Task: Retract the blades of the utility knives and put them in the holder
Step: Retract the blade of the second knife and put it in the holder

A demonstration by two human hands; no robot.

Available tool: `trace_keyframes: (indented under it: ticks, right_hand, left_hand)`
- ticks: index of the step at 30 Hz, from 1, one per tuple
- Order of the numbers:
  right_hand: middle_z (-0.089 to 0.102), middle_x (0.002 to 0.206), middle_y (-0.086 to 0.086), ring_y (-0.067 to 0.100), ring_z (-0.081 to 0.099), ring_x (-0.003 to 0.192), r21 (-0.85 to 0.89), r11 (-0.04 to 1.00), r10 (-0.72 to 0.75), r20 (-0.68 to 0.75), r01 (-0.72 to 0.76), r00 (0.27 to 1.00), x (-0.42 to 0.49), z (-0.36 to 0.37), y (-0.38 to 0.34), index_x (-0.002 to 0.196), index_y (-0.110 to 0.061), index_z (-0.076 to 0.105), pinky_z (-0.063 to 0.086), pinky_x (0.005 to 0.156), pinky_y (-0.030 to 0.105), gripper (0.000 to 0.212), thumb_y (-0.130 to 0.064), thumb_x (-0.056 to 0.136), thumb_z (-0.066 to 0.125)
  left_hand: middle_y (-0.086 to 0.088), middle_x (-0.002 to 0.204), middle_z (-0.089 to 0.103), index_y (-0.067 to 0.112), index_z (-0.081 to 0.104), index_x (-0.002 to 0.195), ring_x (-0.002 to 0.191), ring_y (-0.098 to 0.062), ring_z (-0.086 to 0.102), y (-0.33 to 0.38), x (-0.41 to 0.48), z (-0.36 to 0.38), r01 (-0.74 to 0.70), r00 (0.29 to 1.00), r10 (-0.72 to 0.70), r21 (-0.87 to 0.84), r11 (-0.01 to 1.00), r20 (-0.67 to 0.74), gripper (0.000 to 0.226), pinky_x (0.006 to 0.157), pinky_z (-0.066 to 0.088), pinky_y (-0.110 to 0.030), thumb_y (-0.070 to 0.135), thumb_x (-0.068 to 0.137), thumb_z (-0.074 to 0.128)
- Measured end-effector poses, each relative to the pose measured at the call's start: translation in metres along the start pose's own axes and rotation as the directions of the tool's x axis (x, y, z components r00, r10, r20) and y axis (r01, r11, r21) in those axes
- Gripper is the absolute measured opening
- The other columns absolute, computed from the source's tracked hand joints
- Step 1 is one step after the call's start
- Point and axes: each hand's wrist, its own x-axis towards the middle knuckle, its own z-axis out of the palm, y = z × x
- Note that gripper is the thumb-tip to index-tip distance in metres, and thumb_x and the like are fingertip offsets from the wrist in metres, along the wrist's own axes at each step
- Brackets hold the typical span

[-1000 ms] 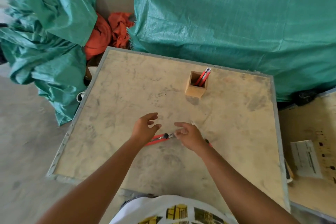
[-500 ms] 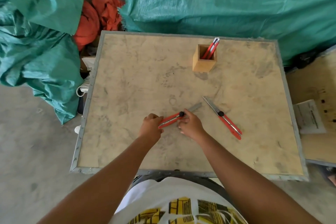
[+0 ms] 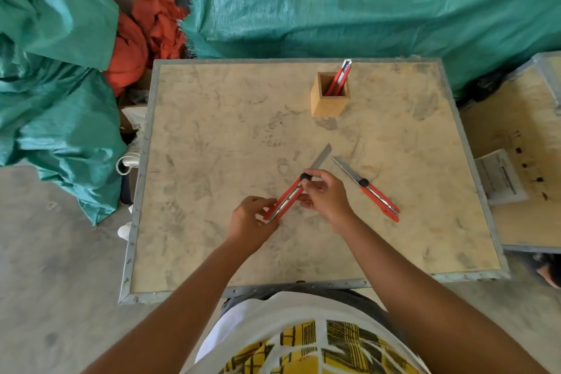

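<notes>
Looks like a workshop/storage area: bare concrete floor, green tarps over goods, metal-edged plywood table.

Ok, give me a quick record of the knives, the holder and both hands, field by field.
held knife: blade out, pointing away from the person
left hand: grips the held knife's rear end
right hand: fingers at its black slider
second knife: flat on the table, blade out, untouched
holder: upright at the far side, red knives already inside
</notes>
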Motion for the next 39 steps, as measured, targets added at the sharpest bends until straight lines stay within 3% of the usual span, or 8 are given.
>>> trace_keyframes:
  ticks: [5, 8, 14, 20, 22, 28, 34, 39]
  right_hand:
    - [0.075, 0.103, 0.005, 0.024, 0.081, 0.083, -0.017, 0.994, -0.108, 0.066, 0.11, 0.992, -0.017, -0.028, -0.033, 0.118, -0.024, 0.071, 0.065, 0.07, 0.032, 0.023, -0.015, 0.098, 0.067]
    - [0.077, 0.103, 0.01, 0.025, 0.081, 0.082, 0.024, 0.987, -0.159, 0.106, 0.158, 0.982, -0.024, -0.045, -0.046, 0.122, -0.023, 0.072, 0.064, 0.068, 0.031, 0.027, -0.013, 0.097, 0.068]
    - [0.077, 0.099, 0.001, 0.016, 0.079, 0.085, 0.012, 0.946, -0.322, 0.123, 0.323, 0.939, -0.03, -0.077, -0.071, 0.129, -0.019, 0.07, 0.066, 0.073, 0.031, 0.033, -0.013, 0.097, 0.068]
    - [0.077, 0.116, 0.005, 0.015, 0.078, 0.098, -0.036, 0.917, -0.369, 0.309, 0.398, 0.877, -0.032, -0.119, -0.091, 0.126, -0.013, 0.072, 0.067, 0.077, 0.039, 0.029, -0.011, 0.097, 0.067]
    - [0.077, 0.118, 0.0, 0.01, 0.076, 0.101, -0.085, 0.887, -0.394, 0.37, 0.453, 0.841, -0.033, -0.136, -0.097, 0.124, -0.015, 0.073, 0.067, 0.077, 0.039, 0.029, -0.011, 0.096, 0.068]
    - [0.073, 0.108, -0.017, -0.01, 0.068, 0.099, -0.202, 0.744, -0.479, 0.503, 0.637, 0.719, -0.034, -0.176, -0.11, 0.118, -0.015, 0.077, 0.052, 0.083, 0.009, 0.025, -0.011, 0.093, 0.072]
    - [0.066, 0.117, -0.016, 0.003, 0.062, 0.117, -0.26, 0.711, -0.428, 0.577, 0.653, 0.696, -0.038, -0.196, -0.112, 0.109, -0.029, 0.081, 0.055, 0.097, 0.027, 0.023, -0.021, 0.087, 0.079]
    - [0.069, 0.112, -0.014, 0.007, 0.067, 0.098, -0.25, 0.652, -0.494, 0.577, 0.716, 0.651, -0.04, -0.197, -0.117, 0.112, -0.03, 0.079, 0.058, 0.088, 0.026, 0.025, -0.02, 0.09, 0.077]
  left_hand:
    - [0.013, 0.105, 0.066, 0.03, 0.065, 0.124, 0.087, -0.001, 0.064, 0.026, -0.011, -0.019, -0.038, 0.994, 0.048, -0.103, 0.994, 0.099, 0.048, 0.068, 0.051, -0.01, 0.021, 0.079, 0.08]
    - [0.012, 0.107, 0.071, 0.031, 0.064, 0.126, 0.088, -0.003, 0.068, 0.043, -0.018, -0.021, -0.016, 0.99, 0.039, -0.17, 0.985, 0.134, 0.051, 0.078, 0.055, -0.016, 0.017, 0.079, 0.079]
    - [0.003, 0.099, 0.074, 0.025, 0.068, 0.12, 0.082, -0.004, 0.069, 0.092, -0.028, -0.003, -0.042, 0.998, 0.053, -0.347, 0.937, 0.022, 0.05, 0.08, 0.055, -0.02, 0.006, 0.075, 0.081]
    - [-0.004, 0.096, 0.076, 0.028, 0.072, 0.108, 0.08, -0.028, 0.071, 0.139, -0.033, 0.023, -0.078, 0.994, 0.02, -0.55, 0.831, -0.11, 0.049, 0.076, 0.061, -0.03, -0.006, 0.074, 0.079]
    - [-0.008, 0.096, 0.076, 0.024, 0.072, 0.108, 0.079, -0.028, 0.07, 0.154, -0.032, 0.034, -0.09, 0.99, 0.01, -0.58, 0.809, -0.14, 0.049, 0.076, 0.062, -0.032, -0.009, 0.073, 0.079]
    - [-0.011, 0.095, 0.077, 0.015, 0.074, 0.111, 0.081, -0.03, 0.07, 0.182, -0.032, 0.06, -0.123, 0.981, 0.009, -0.586, 0.801, -0.194, 0.046, 0.078, 0.061, -0.033, -0.009, 0.072, 0.079]
    - [-0.01, 0.097, 0.077, 0.009, 0.071, 0.116, 0.079, -0.016, 0.07, 0.202, -0.034, 0.071, -0.151, 0.976, 0.023, -0.59, 0.793, -0.219, 0.047, 0.076, 0.057, -0.021, -0.006, 0.072, 0.079]
    - [-0.008, 0.098, 0.078, 0.008, 0.071, 0.116, 0.088, -0.03, 0.072, 0.208, -0.034, 0.072, -0.172, 0.971, 0.025, -0.627, 0.76, -0.236, 0.047, 0.08, 0.06, -0.03, -0.006, 0.072, 0.08]
